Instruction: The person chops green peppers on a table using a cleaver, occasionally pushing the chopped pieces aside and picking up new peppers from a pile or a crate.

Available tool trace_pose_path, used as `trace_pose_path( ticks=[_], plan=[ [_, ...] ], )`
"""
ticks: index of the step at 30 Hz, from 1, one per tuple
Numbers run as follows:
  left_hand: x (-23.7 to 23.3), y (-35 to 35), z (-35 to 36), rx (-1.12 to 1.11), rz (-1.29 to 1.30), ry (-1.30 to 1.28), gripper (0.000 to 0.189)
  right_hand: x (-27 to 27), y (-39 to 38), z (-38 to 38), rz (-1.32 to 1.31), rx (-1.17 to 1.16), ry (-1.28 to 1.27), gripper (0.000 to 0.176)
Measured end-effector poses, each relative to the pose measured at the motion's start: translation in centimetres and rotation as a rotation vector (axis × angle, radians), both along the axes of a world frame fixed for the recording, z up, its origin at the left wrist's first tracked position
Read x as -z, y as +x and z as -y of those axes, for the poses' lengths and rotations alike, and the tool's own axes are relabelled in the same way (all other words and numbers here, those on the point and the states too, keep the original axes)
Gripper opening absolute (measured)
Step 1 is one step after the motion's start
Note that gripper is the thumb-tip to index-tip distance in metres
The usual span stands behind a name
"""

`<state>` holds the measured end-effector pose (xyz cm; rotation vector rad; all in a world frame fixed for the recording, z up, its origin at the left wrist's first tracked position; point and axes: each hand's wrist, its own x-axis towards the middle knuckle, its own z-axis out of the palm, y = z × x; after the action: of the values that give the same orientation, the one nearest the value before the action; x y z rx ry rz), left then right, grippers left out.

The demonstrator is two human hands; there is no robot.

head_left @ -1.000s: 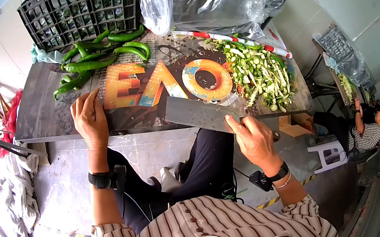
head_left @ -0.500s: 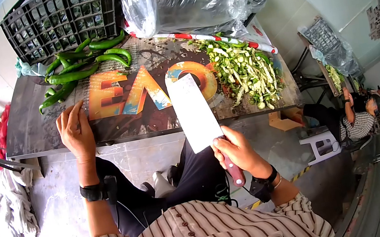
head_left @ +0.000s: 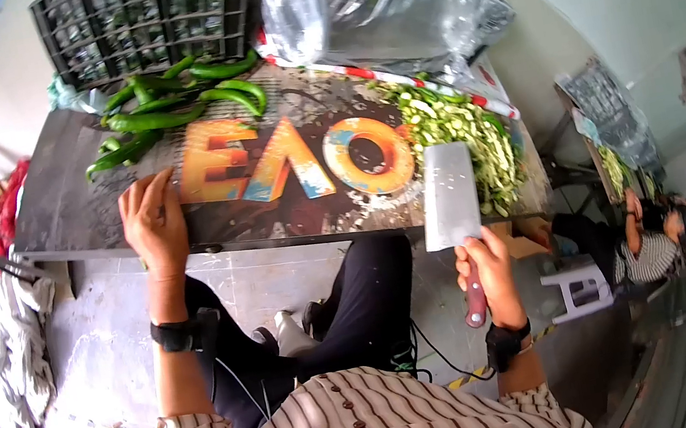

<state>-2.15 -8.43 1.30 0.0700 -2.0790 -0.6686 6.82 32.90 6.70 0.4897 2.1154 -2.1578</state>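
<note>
My right hand (head_left: 488,267) is closed around the dark red handle of a cleaver (head_left: 450,196). Its broad blade points away from me, over the table's front edge and against the near left side of a heap of chopped green peppers (head_left: 481,141). At the front left of the table, my left hand (head_left: 156,223) rests with loosely bent fingers and nothing visible in them. Beyond it lie several whole long green peppers (head_left: 155,118). Big orange letters mark the dark tabletop (head_left: 77,199) between peppers and heap.
A black plastic crate (head_left: 148,24) stands at the back left, and a container wrapped in clear plastic (head_left: 389,2) beside it. Another person (head_left: 645,254) sits at the far right near a white stool (head_left: 576,293). Grey cloth (head_left: 8,352) hangs at the left.
The cleaver has moved right with my right hand, from the orange letters to the chopped heap. My left hand stays by the front edge. The view has shifted and tilted slightly.
</note>
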Motion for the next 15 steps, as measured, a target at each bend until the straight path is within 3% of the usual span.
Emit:
trace_pose_path(
  ticks=[6,15],
  plan=[
    [-0.3,0.0,0.0,0.009,-0.028,0.013,0.019,0.3,0.0,2.8,-0.052,-0.011,-0.2,0.012],
    [-0.2,0.0,0.1,0.007,-0.014,0.021,0.018,5.1,-0.5,4.3,0.039,-0.13,-0.348,0.014]
  ],
)
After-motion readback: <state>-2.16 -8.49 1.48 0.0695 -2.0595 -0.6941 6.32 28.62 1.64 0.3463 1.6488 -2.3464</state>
